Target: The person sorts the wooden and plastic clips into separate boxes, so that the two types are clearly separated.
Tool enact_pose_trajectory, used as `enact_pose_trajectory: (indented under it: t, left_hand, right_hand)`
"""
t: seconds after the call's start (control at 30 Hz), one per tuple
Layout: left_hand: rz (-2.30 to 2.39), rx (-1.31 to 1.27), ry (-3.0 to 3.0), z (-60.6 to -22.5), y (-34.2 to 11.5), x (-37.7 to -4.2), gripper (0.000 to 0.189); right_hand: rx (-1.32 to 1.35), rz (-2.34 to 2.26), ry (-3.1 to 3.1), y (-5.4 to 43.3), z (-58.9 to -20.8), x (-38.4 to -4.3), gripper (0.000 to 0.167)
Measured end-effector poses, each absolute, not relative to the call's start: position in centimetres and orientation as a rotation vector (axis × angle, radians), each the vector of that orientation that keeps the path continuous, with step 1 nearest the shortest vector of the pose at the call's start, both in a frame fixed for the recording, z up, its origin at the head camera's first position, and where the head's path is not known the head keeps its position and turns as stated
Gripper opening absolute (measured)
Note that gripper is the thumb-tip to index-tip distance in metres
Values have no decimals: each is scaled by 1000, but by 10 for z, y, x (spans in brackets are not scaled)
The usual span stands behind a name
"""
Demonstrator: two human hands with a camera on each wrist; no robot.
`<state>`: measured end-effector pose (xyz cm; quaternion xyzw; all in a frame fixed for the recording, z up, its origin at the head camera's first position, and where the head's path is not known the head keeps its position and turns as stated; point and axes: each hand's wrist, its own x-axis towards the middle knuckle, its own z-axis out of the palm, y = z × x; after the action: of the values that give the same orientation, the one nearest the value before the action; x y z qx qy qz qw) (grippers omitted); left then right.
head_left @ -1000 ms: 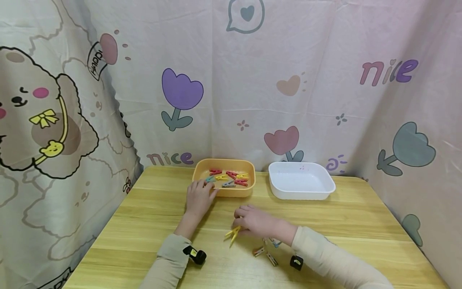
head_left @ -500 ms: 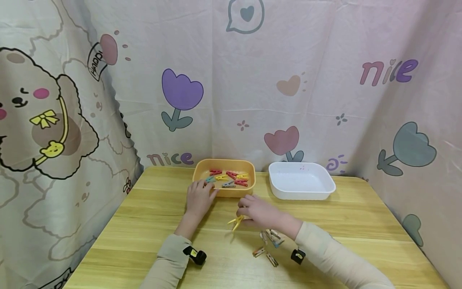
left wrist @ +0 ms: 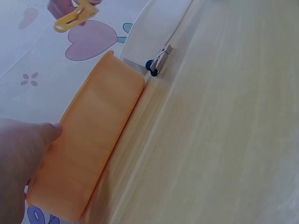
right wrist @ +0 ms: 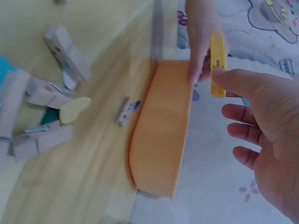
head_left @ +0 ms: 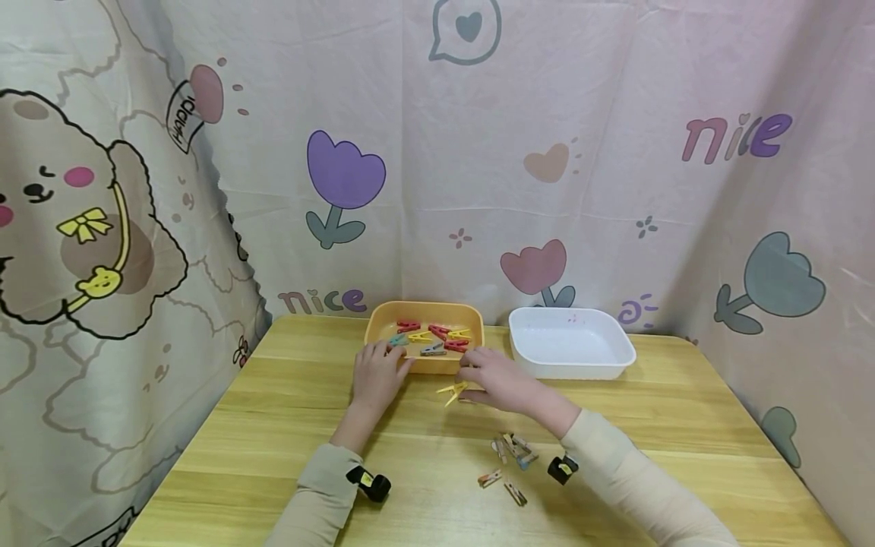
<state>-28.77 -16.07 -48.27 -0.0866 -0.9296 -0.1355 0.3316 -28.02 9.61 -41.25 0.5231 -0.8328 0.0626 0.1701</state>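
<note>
Hovering by an orange tray, the right hand pinches a clothespin.

Pale printed cloth fills the whole back here, a purple tulip up on the left, a pink tulip lower down, and there's "nice" lettering over on the right! Round the left side comes a big cartoon animal wearing a yellow bag, and soft light washes a yellowish wood-grain tabletop, rounded at its far corners.
</note>
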Motion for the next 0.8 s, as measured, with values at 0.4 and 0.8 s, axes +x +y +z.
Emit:
enact_pose_trajectory:
  t: [0.4,0.8]
  left_hand:
    - [-355,-230,-2416,-483,-160,-287,27]
    - [-347,-233,-2408,-484,-161,-287,28]
  right_hand:
    - [1414,247,-2325,100,-409,-295,18]
    - [1299,272,-2384,97,-404,-316,19]
